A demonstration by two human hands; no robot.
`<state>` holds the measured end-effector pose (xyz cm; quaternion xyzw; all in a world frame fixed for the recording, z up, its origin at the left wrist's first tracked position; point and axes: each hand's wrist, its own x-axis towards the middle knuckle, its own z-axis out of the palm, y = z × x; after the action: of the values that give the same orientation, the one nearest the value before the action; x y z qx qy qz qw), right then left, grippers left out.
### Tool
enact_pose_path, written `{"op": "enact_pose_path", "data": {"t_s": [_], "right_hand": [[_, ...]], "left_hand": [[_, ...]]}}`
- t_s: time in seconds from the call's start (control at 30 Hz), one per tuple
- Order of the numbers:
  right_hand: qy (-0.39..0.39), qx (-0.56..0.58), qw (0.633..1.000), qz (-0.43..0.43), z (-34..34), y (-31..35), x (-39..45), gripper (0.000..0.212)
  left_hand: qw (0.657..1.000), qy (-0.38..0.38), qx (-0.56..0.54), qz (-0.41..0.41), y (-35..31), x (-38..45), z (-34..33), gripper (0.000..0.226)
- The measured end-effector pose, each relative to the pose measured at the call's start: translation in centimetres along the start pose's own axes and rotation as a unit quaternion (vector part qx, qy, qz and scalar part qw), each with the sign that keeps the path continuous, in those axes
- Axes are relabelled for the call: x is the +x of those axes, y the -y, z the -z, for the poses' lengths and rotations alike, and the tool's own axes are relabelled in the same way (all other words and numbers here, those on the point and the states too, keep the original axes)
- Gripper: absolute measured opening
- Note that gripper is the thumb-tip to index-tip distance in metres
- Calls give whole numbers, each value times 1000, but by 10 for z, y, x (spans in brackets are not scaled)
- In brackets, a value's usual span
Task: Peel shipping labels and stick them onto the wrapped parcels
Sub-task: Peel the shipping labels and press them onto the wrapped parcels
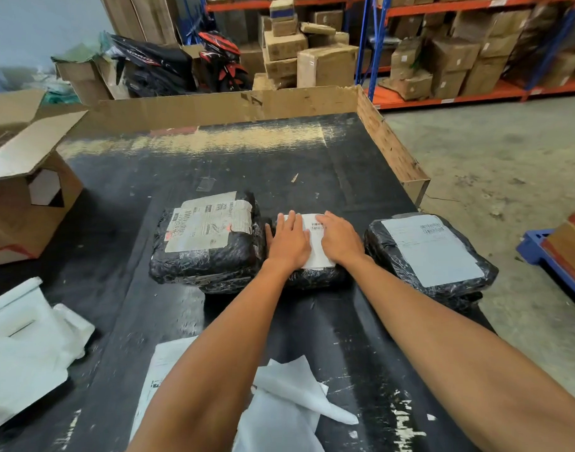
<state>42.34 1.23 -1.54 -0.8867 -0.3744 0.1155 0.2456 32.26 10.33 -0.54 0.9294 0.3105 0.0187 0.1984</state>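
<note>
Black-wrapped parcels line a packing table (214, 151) as two hands smooth a shipping label onto the middle parcel (315, 277).

Flanked by the left parcel (207, 256) and right parcel (426, 256), both labelled, the white label (317, 243) runs lengthwise away from the person, directly under both palms; left hand (287, 243) and right hand (340, 239) press flat, fingers straight, gripping nothing, equally near.
</note>
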Motion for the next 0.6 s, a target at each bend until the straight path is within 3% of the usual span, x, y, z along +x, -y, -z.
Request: {"op": "enact_pose_path", "data": {"t_s": [0.27,0.47,0.6], "right_hand": [[29,102,991,-84,0,5,0,51],[-17,157,961,-227,1,9,-25,65],[-1,154,957,-247,0,9,-38,62]], "left_hand": [[1000,-17,-15,8,2,6,-2,58],[999,-25,-21,31,0,-2,-9,60],[997,-33,-42,47,-3,-21,-17,64]]}}
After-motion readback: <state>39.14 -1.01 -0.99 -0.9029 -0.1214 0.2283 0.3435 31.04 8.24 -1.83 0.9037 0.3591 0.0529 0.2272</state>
